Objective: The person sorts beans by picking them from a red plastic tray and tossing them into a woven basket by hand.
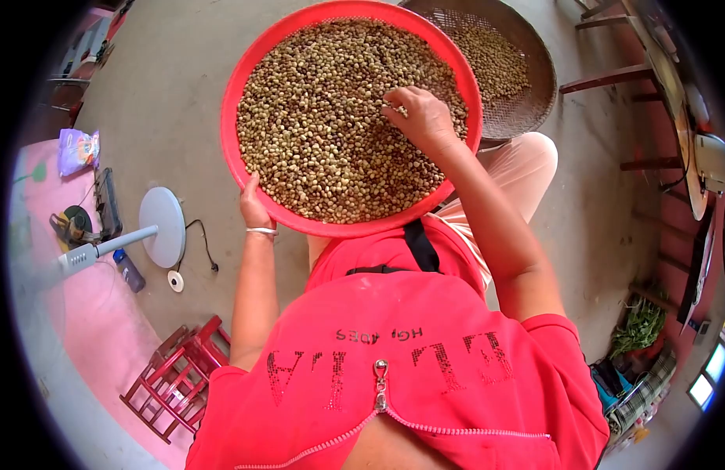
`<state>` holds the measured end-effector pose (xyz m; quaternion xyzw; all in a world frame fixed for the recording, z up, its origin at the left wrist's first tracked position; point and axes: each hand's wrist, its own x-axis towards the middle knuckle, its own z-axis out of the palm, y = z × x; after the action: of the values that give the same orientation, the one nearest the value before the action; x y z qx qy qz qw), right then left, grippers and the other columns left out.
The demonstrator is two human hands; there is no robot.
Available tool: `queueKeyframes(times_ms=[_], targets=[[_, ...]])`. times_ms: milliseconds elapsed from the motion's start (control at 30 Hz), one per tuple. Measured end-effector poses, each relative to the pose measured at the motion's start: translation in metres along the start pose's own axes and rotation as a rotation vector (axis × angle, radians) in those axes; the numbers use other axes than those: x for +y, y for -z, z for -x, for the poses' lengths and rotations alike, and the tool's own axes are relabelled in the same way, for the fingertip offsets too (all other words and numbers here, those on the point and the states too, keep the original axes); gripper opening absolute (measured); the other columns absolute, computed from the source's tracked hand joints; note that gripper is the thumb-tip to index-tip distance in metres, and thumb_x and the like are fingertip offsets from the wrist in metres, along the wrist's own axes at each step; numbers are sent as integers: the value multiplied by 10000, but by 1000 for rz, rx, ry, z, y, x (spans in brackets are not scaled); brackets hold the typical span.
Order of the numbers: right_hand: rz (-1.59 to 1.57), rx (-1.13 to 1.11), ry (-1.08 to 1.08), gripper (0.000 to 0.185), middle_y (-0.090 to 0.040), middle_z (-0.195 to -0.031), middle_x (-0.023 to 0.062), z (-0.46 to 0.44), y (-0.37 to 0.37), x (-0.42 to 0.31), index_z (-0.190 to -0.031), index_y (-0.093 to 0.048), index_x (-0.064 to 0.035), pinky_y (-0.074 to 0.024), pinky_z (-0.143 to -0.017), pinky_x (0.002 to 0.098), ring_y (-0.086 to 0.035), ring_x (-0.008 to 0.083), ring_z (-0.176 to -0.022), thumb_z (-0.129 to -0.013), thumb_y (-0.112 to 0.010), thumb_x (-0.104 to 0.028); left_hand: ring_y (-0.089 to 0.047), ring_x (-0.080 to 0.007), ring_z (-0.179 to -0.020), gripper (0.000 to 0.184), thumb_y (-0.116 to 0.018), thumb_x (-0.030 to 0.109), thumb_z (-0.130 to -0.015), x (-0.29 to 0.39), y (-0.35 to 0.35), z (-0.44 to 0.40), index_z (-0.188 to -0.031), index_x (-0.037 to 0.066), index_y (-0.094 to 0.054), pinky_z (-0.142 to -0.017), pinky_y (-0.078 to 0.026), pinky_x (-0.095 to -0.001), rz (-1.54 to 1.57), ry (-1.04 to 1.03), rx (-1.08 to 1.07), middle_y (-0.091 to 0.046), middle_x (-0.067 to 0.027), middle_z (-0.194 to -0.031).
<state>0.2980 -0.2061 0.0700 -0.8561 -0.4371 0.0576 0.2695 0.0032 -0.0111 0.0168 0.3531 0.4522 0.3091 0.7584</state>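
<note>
A round red tray (233, 149) with a raised rim rests over my lap, filled with small round green and brown beans or nuts (323, 117). My left hand (255, 205) grips the tray's near left rim, the thumb on top and the other fingers hidden beneath. Over the right part of the beans is my right hand (419, 117). Its fingers are bent, with a gap between thumb and forefinger, and nothing shows between them. Whether its fingertips touch the beans I cannot tell.
Beyond the tray, a brown woven basket (539, 86) on the floor holds more of these beans. A grey-white fan-like stand (163, 227), a blue bottle (129, 270) and a red wooden stool (174, 380) stand at left. Wooden furniture (609, 78) and green plants (638, 325) are at right.
</note>
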Motion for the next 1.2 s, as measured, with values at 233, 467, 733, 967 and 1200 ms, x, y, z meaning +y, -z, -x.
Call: queueKeyframes(times_ms=[233, 467, 733, 967, 1200], targets=[[-28, -105, -15, 144, -699, -969, 87, -8, -4, -1, -986, -714, -145, -546, -822, 428, -676, 299, -932, -885, -666, -237, -623, -258, -1131, 377, -521, 191, -988, 2, -5, 6, -1279, -44, -570, -995, -499, -380, -25, -13, 21, -638, -138, -1251], [-436, 648, -341, 275, -718, -861, 92, -27, 33, 48, -1082, -668, -64, -543, -701, 353, -693, 220, -755, -865, -733, -220, -628, -254, -1124, 366, -515, 193, -992, -2, -2, 1, -1264, -42, -578, -995, -500, -381, -12, -9, 55, -639, -136, -1251], [80, -81, -102, 187, -669, -1039, 56, -9, -4, 7, -1021, -728, -178, -542, -860, 417, -649, 264, -1030, -898, -681, -311, -644, -268, -1092, 369, -506, 198, -995, -6, 9, -7, -1277, -30, -568, -974, -520, -396, 4, -10, 1, -651, -141, -1227], [-74, -149, -216, 204, -685, -1010, 72, -12, -11, 15, -994, -700, -134, -534, -846, 424, -662, 281, -993, -862, -710, -289, -649, -265, -1084, 368, -513, 194, -995, -3, 6, -4, -1276, -38, -567, -971, -522, -393, -6, -31, -19, -651, -141, -1231], [0, -208, -236, 210, -713, -974, 71, -19, -8, 19, -975, -697, -129, -534, -830, 426, -671, 283, -976, -822, -726, -270, -652, -269, -1077, 364, -516, 192, -993, -3, 5, -5, -1271, -37, -571, -964, -527, -392, 15, -13, -39, -654, -141, -1223]])
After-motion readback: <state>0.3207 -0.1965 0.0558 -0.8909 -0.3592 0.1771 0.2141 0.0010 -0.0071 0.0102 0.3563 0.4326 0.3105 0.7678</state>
